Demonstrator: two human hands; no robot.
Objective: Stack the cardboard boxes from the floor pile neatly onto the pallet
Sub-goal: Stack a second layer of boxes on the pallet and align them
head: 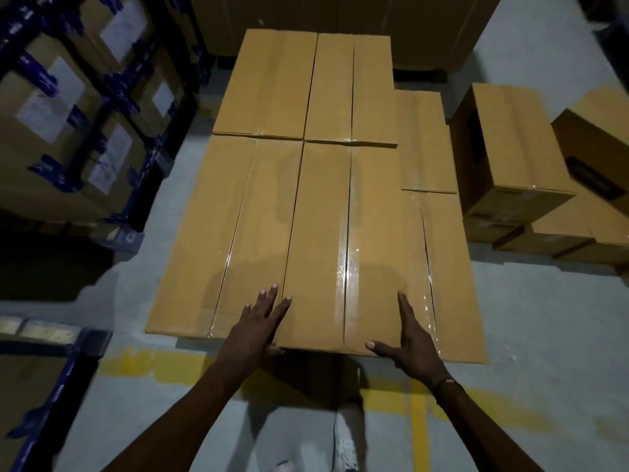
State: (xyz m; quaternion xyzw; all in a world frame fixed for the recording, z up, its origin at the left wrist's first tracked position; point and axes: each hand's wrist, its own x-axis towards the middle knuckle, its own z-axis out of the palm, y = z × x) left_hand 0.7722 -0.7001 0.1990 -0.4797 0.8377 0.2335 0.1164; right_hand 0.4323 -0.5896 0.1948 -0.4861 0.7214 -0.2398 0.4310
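A stack of long tan cardboard boxes fills the middle of the view. The nearest middle box (343, 240), sealed with clear tape, lies on top at the front. My left hand (258, 321) rests flat with straight fingers on its near left corner. My right hand (412, 332) lies with straight fingers along its near right edge, thumb spread over the front rim. A lower box (446, 267) sits to the right, another box (218, 233) to the left, and two more (306, 86) behind. The pallet beneath is hidden.
A loose pile of cardboard boxes (510, 148) sits on the grey floor at the right. Blue metal racks with labelled cartons (75, 107) line the left side. Yellow floor lines (163, 366) run near my feet. More brown cartons (340, 11) stand at the back.
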